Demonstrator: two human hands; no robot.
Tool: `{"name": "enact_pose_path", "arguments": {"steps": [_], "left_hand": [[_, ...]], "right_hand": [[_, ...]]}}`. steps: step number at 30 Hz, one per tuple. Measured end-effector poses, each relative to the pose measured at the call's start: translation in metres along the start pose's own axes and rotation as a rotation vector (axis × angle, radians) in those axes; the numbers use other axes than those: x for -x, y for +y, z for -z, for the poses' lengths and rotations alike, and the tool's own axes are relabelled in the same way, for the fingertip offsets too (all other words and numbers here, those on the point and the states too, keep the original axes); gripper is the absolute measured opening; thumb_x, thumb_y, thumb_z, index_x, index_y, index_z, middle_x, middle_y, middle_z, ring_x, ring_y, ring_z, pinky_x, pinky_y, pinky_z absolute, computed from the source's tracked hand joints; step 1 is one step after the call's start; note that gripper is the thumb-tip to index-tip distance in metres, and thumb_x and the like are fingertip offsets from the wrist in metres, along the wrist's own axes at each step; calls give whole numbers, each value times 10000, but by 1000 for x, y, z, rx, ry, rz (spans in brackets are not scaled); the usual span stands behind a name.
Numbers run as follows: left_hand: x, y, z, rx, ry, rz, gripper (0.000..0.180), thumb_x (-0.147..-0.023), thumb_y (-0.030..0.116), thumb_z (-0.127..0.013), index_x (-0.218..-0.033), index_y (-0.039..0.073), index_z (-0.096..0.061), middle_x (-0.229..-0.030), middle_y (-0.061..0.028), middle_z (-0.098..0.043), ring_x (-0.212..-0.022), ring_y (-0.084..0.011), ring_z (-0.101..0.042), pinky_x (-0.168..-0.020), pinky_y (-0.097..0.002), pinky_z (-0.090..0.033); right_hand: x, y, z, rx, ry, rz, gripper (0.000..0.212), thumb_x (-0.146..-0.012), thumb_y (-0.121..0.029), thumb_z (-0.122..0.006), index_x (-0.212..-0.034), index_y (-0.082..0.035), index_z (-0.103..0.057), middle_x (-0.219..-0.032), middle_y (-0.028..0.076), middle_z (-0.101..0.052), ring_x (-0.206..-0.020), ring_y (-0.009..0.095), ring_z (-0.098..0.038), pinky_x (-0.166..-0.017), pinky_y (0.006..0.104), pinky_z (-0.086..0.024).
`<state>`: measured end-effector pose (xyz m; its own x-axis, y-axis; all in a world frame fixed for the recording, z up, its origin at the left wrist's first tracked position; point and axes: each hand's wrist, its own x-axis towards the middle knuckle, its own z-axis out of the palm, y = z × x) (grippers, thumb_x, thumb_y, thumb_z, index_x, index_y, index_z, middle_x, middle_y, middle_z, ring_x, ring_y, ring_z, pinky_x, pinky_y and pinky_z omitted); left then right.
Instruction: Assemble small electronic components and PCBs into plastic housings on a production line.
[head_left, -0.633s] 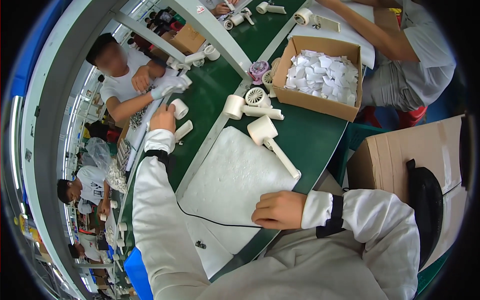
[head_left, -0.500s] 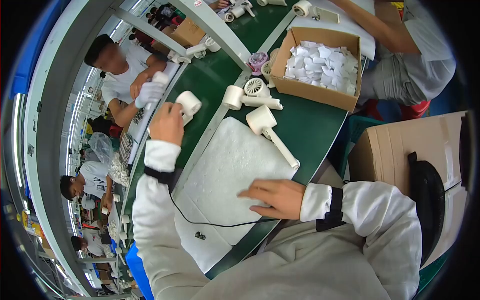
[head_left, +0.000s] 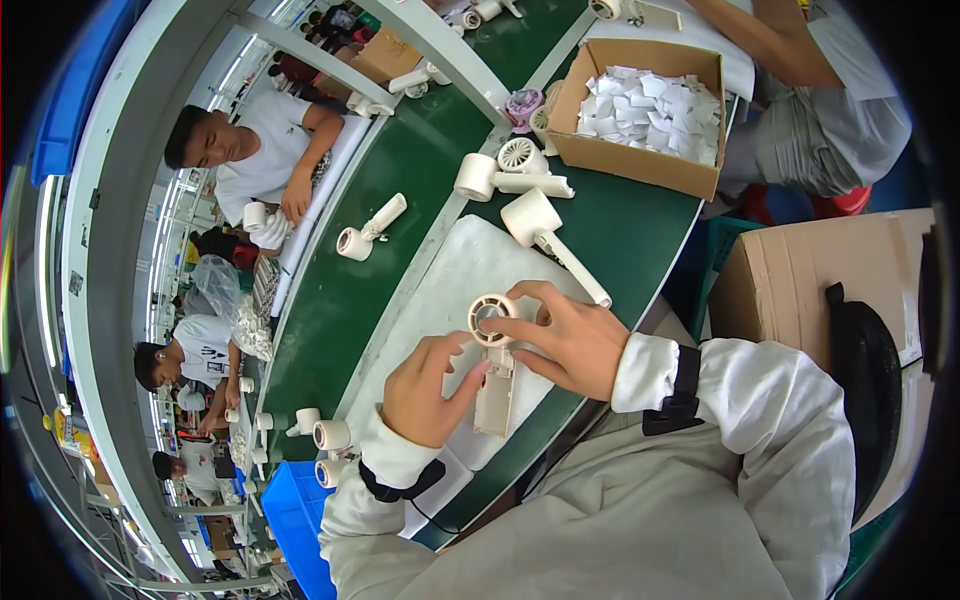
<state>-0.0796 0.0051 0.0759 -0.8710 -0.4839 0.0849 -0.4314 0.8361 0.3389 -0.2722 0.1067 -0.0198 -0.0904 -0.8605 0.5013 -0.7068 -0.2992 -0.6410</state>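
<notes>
A cream handheld fan housing (head_left: pixel 493 405), with a round ring head and an open-sided handle, is over the white foam mat (head_left: pixel 455 275). My right hand (head_left: pixel 572 340) grips its ring head, fingers at the rim and across the opening. Beside the handle is my left hand (head_left: pixel 432 388), fingers apart and thumb tip at the handle's edge; whether it touches is hard to tell. Past the mat lie two more fan housings, one with a long handle (head_left: pixel 530 218) and one lying sideways (head_left: pixel 475 178). A round grille part (head_left: pixel 521 156) sits behind them.
A cardboard box (head_left: pixel 633 165) of white paper pieces stands far right. Another housing (head_left: pixel 368 228) lies on the green belt (head_left: pixel 330 300); several more are near a blue bin (head_left: pixel 300 520) at lower left. Co-workers sit across the belt. A large carton (head_left: pixel 790 290) stands right.
My left hand has come back from the belt to the mat, bringing a fan housing. My right hand, spread over the mat before, has moved up and now grips its head.
</notes>
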Motion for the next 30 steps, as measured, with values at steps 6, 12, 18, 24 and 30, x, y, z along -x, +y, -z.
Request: {"name": "enact_pose_path", "arguments": {"steps": [6,12,18,24,30], "left_hand": [[25,-22,-20,99,-271,290,223,-959,262,-692,-949,48,-628,-743,-120,-672,-569,-284,-652,-530,-411,-505],[24,-7,-42,-197,-93,-76,222,-970,238,-628,-874,39,-617,-667,-129,-658,-565,-334,-647,-531,-441,-506],[20,6,-26,-189,-110,-115,188,-966,187,-607,-873,23,-616,-698,-142,-661,-582,-345,-647,-545,-445,-517],[24,5,-13,-32,-190,-72,188,-978,177,-587,-879,19,-610,-711,-138,-651,-604,-345,-651,-545,-453,-509],[22,9,-14,-60,-220,-60,194,-981,188,-590,-883,21,-594,-717,-131,-649,-614,-348,-647,-549,-452,-509]], "right_hand": [[2,-7,-2,-15,52,19,442,-888,-158,-731,-1316,-219,-635,-1206,92,-553,-747,220,-674,-620,372,-580],[10,-15,-11,-50,-1,137,308,-889,-140,-707,-1196,-131,-704,-852,65,-636,-684,270,-670,-613,367,-561],[7,-12,-13,-27,-93,114,259,-886,-154,-699,-1140,-112,-726,-801,66,-653,-678,278,-674,-613,370,-552],[3,-17,0,-3,-174,179,168,-874,-178,-709,-1016,-90,-732,-749,66,-653,-672,266,-676,-590,373,-535],[5,-17,2,23,-247,195,139,-858,-188,-726,-950,-83,-723,-754,66,-659,-668,261,-675,-589,374,-534]]}}
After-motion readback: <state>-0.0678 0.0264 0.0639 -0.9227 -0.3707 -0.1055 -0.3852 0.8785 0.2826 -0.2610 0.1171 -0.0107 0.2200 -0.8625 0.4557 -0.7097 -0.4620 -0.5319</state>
